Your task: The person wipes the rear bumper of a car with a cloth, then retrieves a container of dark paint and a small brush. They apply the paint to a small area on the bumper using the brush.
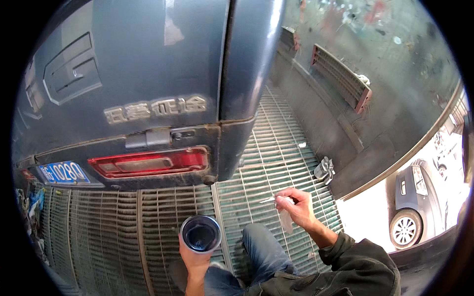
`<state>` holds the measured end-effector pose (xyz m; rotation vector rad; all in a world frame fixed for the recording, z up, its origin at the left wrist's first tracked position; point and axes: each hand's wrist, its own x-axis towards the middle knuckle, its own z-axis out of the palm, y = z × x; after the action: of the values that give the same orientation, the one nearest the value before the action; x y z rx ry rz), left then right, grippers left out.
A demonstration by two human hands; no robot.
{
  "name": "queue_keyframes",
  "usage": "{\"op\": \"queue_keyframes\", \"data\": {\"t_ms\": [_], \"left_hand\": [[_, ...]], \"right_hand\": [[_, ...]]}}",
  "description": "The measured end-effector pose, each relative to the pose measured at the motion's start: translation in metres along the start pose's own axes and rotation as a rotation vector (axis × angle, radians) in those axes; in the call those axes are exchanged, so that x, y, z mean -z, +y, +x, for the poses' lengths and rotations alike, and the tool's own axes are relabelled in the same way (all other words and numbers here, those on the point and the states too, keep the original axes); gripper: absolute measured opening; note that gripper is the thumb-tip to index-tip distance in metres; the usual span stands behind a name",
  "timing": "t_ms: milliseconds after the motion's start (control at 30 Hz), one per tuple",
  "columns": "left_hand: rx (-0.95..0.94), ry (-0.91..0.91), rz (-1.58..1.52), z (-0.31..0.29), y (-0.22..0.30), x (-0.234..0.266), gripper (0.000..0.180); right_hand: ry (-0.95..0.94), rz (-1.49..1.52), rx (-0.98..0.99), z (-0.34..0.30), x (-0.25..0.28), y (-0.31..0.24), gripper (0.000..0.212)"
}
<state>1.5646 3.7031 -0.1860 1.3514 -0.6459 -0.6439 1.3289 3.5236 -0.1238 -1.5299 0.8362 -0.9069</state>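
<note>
A round cup [200,235] of dark liquid is upright in my left hand [195,261], whose fingers wrap around its side. To the right, my right hand [299,209] pinches a thin, pale, pointed tool [267,200], its tip toward the left; its exact kind is too small to tell. A whitish, limp piece of cloth or paper [286,222] hangs below the same hand. Both hands are low, apart from the dark grey vehicle [163,54] in front of me. Nearest to them on the vehicle is a red tail light [150,163].
Slatted metal grating [266,172] forms the floor. A stained wall [340,133] runs along the right, with a slatted panel [340,78] on it. A crumpled silvery object [324,170] lies at the wall's foot. Another car [417,204] stands outside at the right.
</note>
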Motion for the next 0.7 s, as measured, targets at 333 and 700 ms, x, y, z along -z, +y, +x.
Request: {"op": "queue_keyframes", "data": {"t_ms": [333, 700], "left_hand": [[-0.104, -0.047, 0.092, -0.016, -0.048, -0.026, 0.066], [-0.184, -0.047, 0.401, -0.01, -0.026, -0.034, 0.065]], "right_hand": [[-0.08, -0.163, 0.263, 0.013, 0.026, 0.007, 0.015], [-0.272, -0.301, 0.643, 0.041, 0.025, -0.016, 0.009]]}}
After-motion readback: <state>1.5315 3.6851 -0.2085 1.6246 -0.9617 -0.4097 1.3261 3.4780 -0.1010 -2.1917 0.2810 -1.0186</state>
